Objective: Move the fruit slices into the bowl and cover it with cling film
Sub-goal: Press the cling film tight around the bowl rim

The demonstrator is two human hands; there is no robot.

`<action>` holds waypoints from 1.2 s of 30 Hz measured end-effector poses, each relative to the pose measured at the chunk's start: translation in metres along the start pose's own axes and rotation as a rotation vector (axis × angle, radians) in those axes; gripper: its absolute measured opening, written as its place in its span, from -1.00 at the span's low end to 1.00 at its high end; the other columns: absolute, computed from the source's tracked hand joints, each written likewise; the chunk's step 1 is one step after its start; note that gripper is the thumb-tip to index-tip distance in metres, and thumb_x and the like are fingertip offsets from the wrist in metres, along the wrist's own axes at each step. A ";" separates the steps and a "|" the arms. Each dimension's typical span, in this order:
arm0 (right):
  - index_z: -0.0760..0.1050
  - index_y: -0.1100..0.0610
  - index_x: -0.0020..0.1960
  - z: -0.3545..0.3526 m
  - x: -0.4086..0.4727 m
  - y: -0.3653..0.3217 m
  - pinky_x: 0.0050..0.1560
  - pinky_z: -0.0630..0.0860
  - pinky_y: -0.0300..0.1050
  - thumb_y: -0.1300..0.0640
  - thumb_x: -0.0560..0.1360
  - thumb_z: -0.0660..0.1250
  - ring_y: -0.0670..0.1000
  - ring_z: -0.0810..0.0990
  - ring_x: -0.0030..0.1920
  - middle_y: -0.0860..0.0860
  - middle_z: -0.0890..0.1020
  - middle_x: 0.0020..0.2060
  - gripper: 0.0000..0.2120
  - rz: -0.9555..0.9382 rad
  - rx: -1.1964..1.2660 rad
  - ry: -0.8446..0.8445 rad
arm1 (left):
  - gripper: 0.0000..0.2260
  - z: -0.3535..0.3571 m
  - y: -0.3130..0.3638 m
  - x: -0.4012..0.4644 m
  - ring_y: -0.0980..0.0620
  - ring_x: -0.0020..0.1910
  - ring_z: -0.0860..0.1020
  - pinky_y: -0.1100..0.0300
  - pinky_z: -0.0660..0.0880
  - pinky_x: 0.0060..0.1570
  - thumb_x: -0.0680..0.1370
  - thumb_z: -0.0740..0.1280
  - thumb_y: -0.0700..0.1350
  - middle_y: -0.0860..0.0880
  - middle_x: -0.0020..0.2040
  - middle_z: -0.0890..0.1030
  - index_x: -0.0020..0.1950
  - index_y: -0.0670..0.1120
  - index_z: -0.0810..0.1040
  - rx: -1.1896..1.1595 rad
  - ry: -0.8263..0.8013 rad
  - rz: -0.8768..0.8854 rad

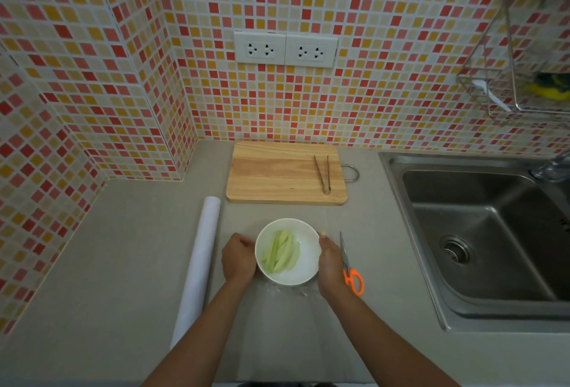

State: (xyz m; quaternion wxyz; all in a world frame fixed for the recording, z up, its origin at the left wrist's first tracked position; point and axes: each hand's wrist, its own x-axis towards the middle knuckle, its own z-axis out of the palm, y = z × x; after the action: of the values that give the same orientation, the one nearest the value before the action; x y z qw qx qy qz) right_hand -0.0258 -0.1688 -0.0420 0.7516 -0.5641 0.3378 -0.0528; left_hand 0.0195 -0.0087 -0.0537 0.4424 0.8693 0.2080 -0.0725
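- White bowl (288, 272) sits on the grey counter (129, 257), near the front edge, between the two hands.
- Pale green fruit slices (281, 251) lie inside the bowl, bunched toward its left half, long sides roughly parallel.
- Left hand (238, 258) against the bowl's left rim; fingers curled in toward the bowl wall. Whether they pinch film or just rest there, cannot tell.
- Right hand (330, 260) along the bowl's right rim, fingers reaching down the far side; what they hold, if anything, cannot tell.
- Clear cling film (285, 289) shows as faint wrinkles on the counter just in front of the bowl; whether it lies across the bowl's mouth, cannot tell.
- Roll of cling film (200, 266) lies lengthwise on the counter, left of the left hand, apart from it.
- Scissors (350, 266) with orange handles lie just right of the right hand, blades pointing away.
- Wooden cutting board (277, 174) behind the bowl, by the tiled wall; metal tongs (323, 174) rest on its right part.
- Steel sink (481, 232) to the right.
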 end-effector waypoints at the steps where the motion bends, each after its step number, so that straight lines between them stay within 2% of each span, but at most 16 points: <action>1: 0.59 0.15 0.00 -0.002 0.001 -0.002 -0.11 0.50 -0.12 0.21 0.60 0.14 0.06 0.58 -0.07 0.10 0.63 -0.09 -0.76 -0.035 -0.007 0.002 | -0.93 -0.003 0.000 0.001 -0.16 -0.04 0.58 0.15 0.39 -0.19 0.52 0.29 -0.19 -0.14 -0.03 0.65 -0.10 -0.16 0.55 0.014 0.042 0.029; 3: 0.60 0.21 0.04 -0.008 0.007 -0.007 -0.09 0.49 -0.24 0.20 0.60 0.19 0.01 0.58 -0.02 0.09 0.64 -0.05 -0.78 -0.113 -0.043 0.022 | -0.81 -0.011 -0.001 0.004 -0.19 -0.06 0.58 0.08 0.45 -0.14 0.60 0.20 -0.13 -0.19 -0.07 0.64 -0.07 -0.20 0.54 -0.015 0.143 0.126; 5: 0.58 0.28 0.14 -0.012 0.015 -0.014 -0.02 0.48 -0.30 0.17 0.60 0.20 -0.01 0.58 0.07 0.10 0.64 0.04 -0.74 -0.160 -0.060 0.014 | -0.74 -0.016 0.004 0.000 -0.11 -0.07 0.60 0.11 0.50 -0.07 0.64 0.12 -0.10 -0.16 -0.08 0.65 -0.01 -0.18 0.57 -0.212 0.158 0.212; 7: 0.58 0.30 0.15 -0.010 0.021 -0.022 0.08 0.50 -0.21 0.17 0.60 0.19 0.02 0.61 0.08 0.12 0.66 0.04 -0.72 -0.149 -0.060 -0.065 | -0.72 -0.010 0.011 -0.010 0.04 -0.05 0.61 0.32 0.48 -0.06 0.66 0.09 -0.08 -0.08 -0.04 0.66 0.06 -0.11 0.59 -0.421 0.055 0.240; 8: 0.60 0.29 0.12 -0.008 0.023 -0.025 0.08 0.51 -0.17 0.17 0.58 0.20 0.04 0.62 0.04 0.13 0.67 0.02 -0.73 -0.124 -0.060 -0.114 | -0.71 -0.005 0.013 -0.015 0.08 -0.01 0.60 0.37 0.46 -0.02 0.66 0.08 -0.07 -0.05 -0.01 0.66 0.10 -0.10 0.59 -0.503 -0.018 0.228; 10: 0.63 0.26 0.08 -0.002 0.023 -0.027 -0.02 0.54 -0.18 0.18 0.55 0.23 0.05 0.63 -0.02 0.12 0.68 -0.03 -0.75 -0.063 -0.073 -0.208 | -0.67 0.009 0.012 -0.022 0.08 0.07 0.57 0.31 0.45 0.07 0.67 0.07 -0.05 -0.01 0.09 0.64 0.18 -0.11 0.58 -0.613 -0.127 0.158; 12: 0.60 0.26 0.13 0.000 0.022 -0.020 0.02 0.52 -0.09 0.19 0.57 0.19 0.08 0.61 0.00 0.13 0.66 0.00 -0.73 -0.023 -0.050 -0.268 | -0.66 0.019 0.007 -0.026 0.10 0.06 0.57 0.39 0.46 0.01 0.67 0.05 -0.04 0.01 0.11 0.62 0.23 -0.11 0.57 -0.668 -0.148 0.104; 15: 0.58 0.21 0.10 -0.002 0.020 -0.006 0.15 0.48 0.05 0.09 0.60 0.15 0.14 0.59 0.05 0.17 0.63 0.02 -0.71 0.051 -0.031 -0.268 | -0.66 0.023 0.008 -0.026 0.16 -0.04 0.58 0.51 0.47 -0.17 0.67 0.04 -0.05 0.03 -0.01 0.65 0.11 -0.07 0.60 -0.740 -0.156 0.068; 17: 0.59 0.17 0.04 -0.003 0.017 -0.002 0.15 0.50 0.08 -0.04 0.60 0.15 0.17 0.61 0.01 0.17 0.66 -0.04 -0.66 0.135 -0.005 -0.226 | -0.65 0.023 0.011 -0.024 0.15 -0.06 0.59 0.51 0.47 -0.21 0.67 0.03 -0.03 0.03 -0.03 0.65 0.09 -0.06 0.61 -0.742 -0.177 0.052; 19: 0.62 0.11 -0.05 -0.001 0.016 -0.002 0.05 0.53 0.03 -0.12 0.59 0.14 0.14 0.64 -0.06 0.12 0.68 -0.12 -0.61 0.177 -0.001 -0.197 | -0.64 0.023 0.012 -0.022 0.16 -0.07 0.59 0.52 0.47 -0.22 0.67 0.04 -0.02 0.01 -0.03 0.65 0.11 -0.09 0.62 -0.731 -0.180 0.046; 21: 0.63 0.12 -0.04 -0.002 0.017 -0.003 0.06 0.53 0.03 -0.14 0.58 0.13 0.16 0.65 -0.04 0.14 0.68 -0.10 -0.58 0.185 -0.026 -0.193 | -0.65 0.023 0.012 -0.020 0.19 -0.10 0.60 0.52 0.47 -0.24 0.67 0.06 -0.03 0.01 -0.05 0.66 0.10 -0.10 0.63 -0.714 -0.167 0.049; 24: 0.59 0.24 0.13 -0.008 0.020 -0.010 0.26 0.44 0.15 -0.14 0.60 0.08 0.22 0.60 0.14 0.22 0.65 0.08 -0.49 0.147 -0.106 -0.266 | -0.66 0.019 0.013 -0.012 0.28 -0.19 0.62 0.51 0.47 -0.24 0.66 0.09 -0.05 0.02 -0.08 0.67 0.04 -0.09 0.65 -0.674 -0.198 0.082; 27: 0.61 0.22 0.12 -0.011 0.021 -0.021 0.29 0.45 0.10 -0.08 0.62 0.07 0.13 0.62 0.15 0.16 0.67 0.08 -0.53 0.038 -0.192 -0.270 | -0.66 0.011 0.013 -0.002 0.14 -0.11 0.63 0.45 0.50 -0.21 0.65 0.11 -0.02 0.02 -0.07 0.69 0.04 -0.07 0.67 -0.576 -0.321 0.118; 30: 0.57 0.25 0.20 -0.008 0.022 -0.027 0.36 0.40 0.02 0.05 0.62 0.12 0.08 0.56 0.23 0.15 0.63 0.17 -0.63 -0.019 -0.152 -0.216 | -0.61 0.005 0.019 0.006 0.09 -0.07 0.64 0.41 0.50 -0.17 0.65 0.10 0.07 0.04 -0.08 0.70 0.00 -0.03 0.70 -0.442 -0.440 0.158; 33: 0.61 0.22 0.14 -0.004 0.020 -0.030 0.24 0.47 -0.06 0.12 0.59 0.19 0.04 0.60 0.13 0.14 0.64 0.14 -0.71 -0.032 -0.146 -0.260 | -0.51 -0.003 0.027 0.005 0.15 -0.01 0.62 0.36 0.45 -0.03 0.63 0.04 0.15 0.02 -0.01 0.69 0.08 -0.11 0.68 -0.468 -0.307 0.152; 36: 0.62 0.24 0.12 -0.001 0.021 -0.028 -0.01 0.59 -0.24 0.15 0.57 0.22 -0.04 0.66 0.00 0.14 0.67 0.10 -0.73 -0.033 -0.173 -0.331 | -0.55 -0.005 0.021 -0.010 0.21 0.05 0.61 0.36 0.43 0.05 0.62 0.07 0.16 0.04 0.02 0.69 0.10 -0.07 0.65 -0.599 -0.108 0.161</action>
State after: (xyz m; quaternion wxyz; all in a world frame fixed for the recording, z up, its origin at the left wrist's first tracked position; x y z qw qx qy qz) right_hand -0.0014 -0.1894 -0.0271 0.7447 -0.6329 0.2038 0.0577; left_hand 0.0193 -0.0183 -0.0318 0.6934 0.7091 0.1267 -0.0187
